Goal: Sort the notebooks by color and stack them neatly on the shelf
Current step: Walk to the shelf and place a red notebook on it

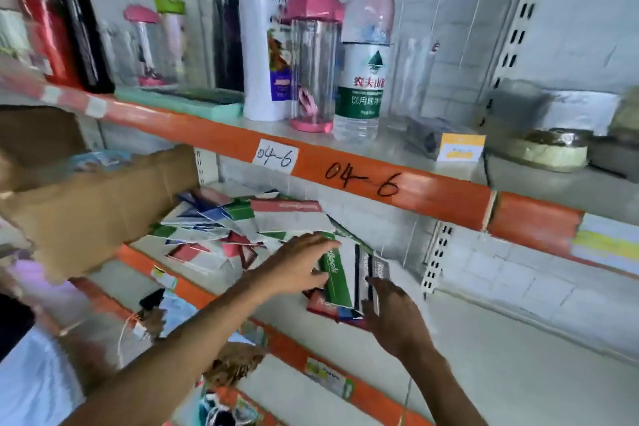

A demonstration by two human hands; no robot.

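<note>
Head view: notebooks, loose pile on middle shelf.
Left hand fingers extended on green notebook; right hand pinches grey notebook. Likely light, flexible, slick covers; grip by edges.

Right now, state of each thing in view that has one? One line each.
left hand: fingers extended, resting on the green notebook
right hand: pinching the black notebook
green notebook: closed, tilted on the small pile
black notebook: closed, held nearly upright
loose notebooks: jumbled heap, unsorted
cardboard box: open
water bottle: upright, capped
pink-lidded cup: upright, lid on
</note>
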